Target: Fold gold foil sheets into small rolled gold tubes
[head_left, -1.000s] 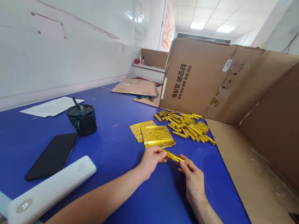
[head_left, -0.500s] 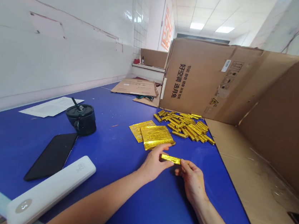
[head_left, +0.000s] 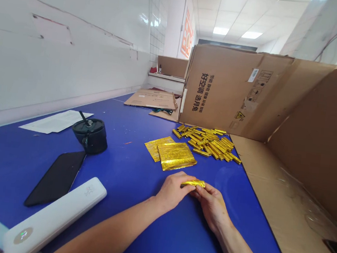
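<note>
Between my hands is a small folded gold foil strip (head_left: 195,183), raised over the blue table. My left hand (head_left: 173,190) has its thumb and fingers closed on the strip's left end. The right end is pinched by my right hand (head_left: 212,204), whose fingertips partly hide it from below. Just beyond my hands lie flat gold foil sheets (head_left: 175,155), stacked and overlapping. Farther back and to the right is a loose pile of several gold folded strips (head_left: 212,143).
At the left on the blue table (head_left: 119,234) are a dark cup with a straw (head_left: 94,136), white paper (head_left: 55,121), a black phone (head_left: 56,178) and a long white device (head_left: 57,215). Large cardboard (head_left: 227,92) stands behind and right; flat cardboard (head_left: 151,99) lies at the back.
My left fingers have closed from a looser hold onto the strip. My right hand has shifted slightly left, and the two hands are closer together. The strip is tilted differently.
</note>
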`<state>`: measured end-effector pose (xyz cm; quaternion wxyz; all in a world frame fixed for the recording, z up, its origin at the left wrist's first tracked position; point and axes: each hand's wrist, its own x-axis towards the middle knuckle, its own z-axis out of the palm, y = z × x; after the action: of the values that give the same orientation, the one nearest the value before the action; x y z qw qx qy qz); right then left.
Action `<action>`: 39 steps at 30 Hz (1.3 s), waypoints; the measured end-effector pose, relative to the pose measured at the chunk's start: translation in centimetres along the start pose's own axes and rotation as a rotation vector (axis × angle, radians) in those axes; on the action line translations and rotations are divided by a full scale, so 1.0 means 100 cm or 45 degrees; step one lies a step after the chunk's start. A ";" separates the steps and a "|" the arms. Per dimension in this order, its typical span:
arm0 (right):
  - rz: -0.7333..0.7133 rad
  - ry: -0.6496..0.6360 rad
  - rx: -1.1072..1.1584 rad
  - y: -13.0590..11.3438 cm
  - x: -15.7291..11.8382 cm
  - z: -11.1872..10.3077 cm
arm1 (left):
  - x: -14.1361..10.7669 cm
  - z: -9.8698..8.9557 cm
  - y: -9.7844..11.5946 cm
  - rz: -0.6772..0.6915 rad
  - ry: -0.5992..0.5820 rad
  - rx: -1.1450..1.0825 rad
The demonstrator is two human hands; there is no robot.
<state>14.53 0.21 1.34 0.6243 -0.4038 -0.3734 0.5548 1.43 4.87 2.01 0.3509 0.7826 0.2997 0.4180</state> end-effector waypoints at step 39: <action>0.094 0.002 0.131 -0.001 0.000 -0.005 | -0.002 0.002 -0.004 0.328 -0.080 0.338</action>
<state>15.03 0.20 1.26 0.6237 -0.3851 -0.3288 0.5955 1.43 4.89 1.49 0.1973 0.8665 0.2385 0.3917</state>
